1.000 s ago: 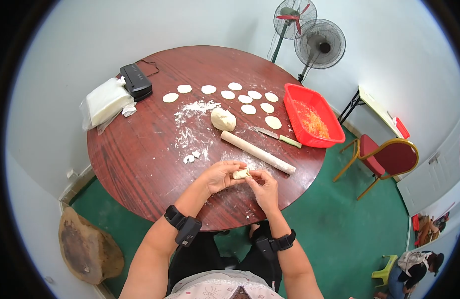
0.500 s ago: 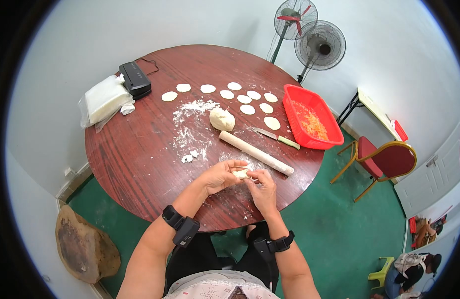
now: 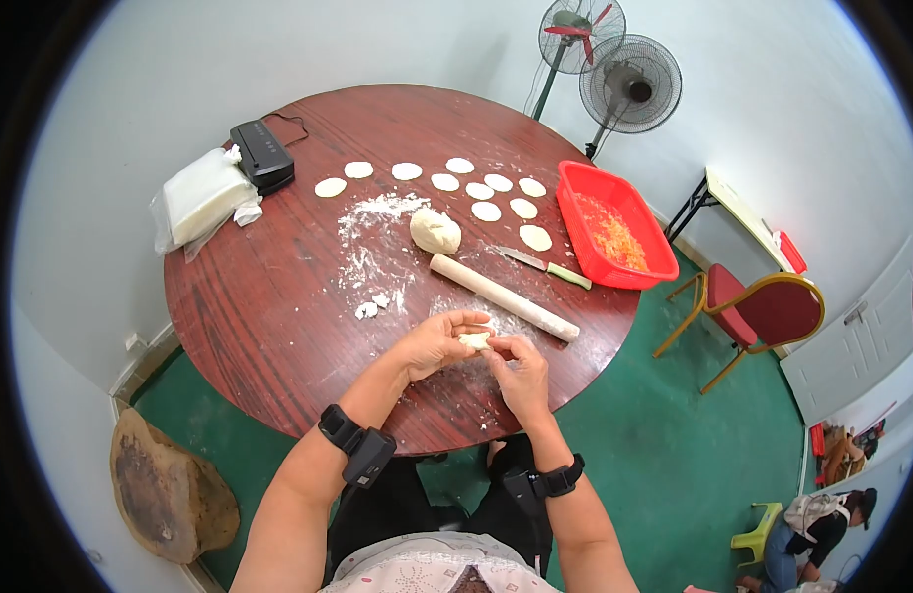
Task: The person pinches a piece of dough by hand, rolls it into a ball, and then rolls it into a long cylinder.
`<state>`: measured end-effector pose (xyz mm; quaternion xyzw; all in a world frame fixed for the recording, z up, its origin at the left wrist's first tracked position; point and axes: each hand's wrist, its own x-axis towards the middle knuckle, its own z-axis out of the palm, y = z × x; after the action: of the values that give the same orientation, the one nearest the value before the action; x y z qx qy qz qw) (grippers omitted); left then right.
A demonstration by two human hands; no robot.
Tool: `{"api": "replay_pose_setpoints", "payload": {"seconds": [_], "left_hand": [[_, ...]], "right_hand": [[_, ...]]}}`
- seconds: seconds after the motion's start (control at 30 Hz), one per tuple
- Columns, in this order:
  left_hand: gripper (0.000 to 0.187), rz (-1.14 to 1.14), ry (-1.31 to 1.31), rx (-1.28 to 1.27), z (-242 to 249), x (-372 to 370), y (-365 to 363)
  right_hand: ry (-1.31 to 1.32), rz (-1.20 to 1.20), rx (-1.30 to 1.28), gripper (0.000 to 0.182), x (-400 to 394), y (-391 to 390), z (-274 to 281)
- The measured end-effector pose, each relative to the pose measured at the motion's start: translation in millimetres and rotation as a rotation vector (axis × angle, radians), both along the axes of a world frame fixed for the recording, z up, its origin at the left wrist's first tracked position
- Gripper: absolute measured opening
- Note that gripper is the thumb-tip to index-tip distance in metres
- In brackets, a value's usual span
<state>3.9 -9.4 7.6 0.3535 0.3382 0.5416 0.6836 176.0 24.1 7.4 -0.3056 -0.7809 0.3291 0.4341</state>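
Between my hands, above the near part of the table, is a small piece of dough [image 3: 473, 340]. My left hand [image 3: 438, 348] is closed on its left side, thumb and fingers around it. The fingertips of my right hand [image 3: 521, 378] pinch its right edge. Just beyond my hands a floury rolling pin [image 3: 504, 296] lies slantwise. A larger lump of dough [image 3: 435, 232] rests behind the pin's left end. Several flat round dough wrappers [image 3: 486, 211] are spread over the far half of the table. A knife with a green handle [image 3: 569, 276] lies right of the lump.
A red plastic basket [image 3: 646, 277] with orange shredded filling stands at the round table's [image 3: 249, 326] right edge. White flour and small dough scraps [image 3: 367, 309] lie left of centre. A black appliance [image 3: 262, 156] and a bagged white stack [image 3: 204, 198] sit at far left.
Both hands still hold the small dough piece, with only slight finger movement. The whole view has shifted a little, so the table things appear slightly higher and further left.
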Motion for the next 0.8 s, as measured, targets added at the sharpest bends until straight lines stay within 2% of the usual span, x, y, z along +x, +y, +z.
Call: {"api": "replay_pose_setpoints", "payload": {"seconds": [0.13,0.23,0.53,0.63,0.73,0.8], "left_hand": [[0.053,-0.003,-0.012,0.012,0.1,-0.5,-0.1],[0.052,-0.002,-0.052,0.016,0.0,-1.0,0.7],[0.049,0.002,0.004,0.047,1.9,1.3,-1.3],[0.048,0.008,0.086,0.059,3.5,3.6,-1.3],[0.046,0.013,0.117,0.057,0.4,4.5,-0.3],[0.043,0.028,0.14,0.05,-2.6,4.0,0.8]], "right_hand": [[0.023,0.0,0.035,0.022,-1.7,-2.9,4.7],[0.116,-0.021,-0.067,0.025,-4.2,-3.6,1.8],[0.071,-0.055,0.001,0.013,-0.9,-6.5,7.4],[0.057,-0.028,0.16,0.011,-2.0,-3.3,4.3],[-0.077,-0.041,0.363,0.01,-0.9,-4.0,12.7],[-0.13,-0.032,0.404,0.01,0.2,-3.5,14.1]]}}
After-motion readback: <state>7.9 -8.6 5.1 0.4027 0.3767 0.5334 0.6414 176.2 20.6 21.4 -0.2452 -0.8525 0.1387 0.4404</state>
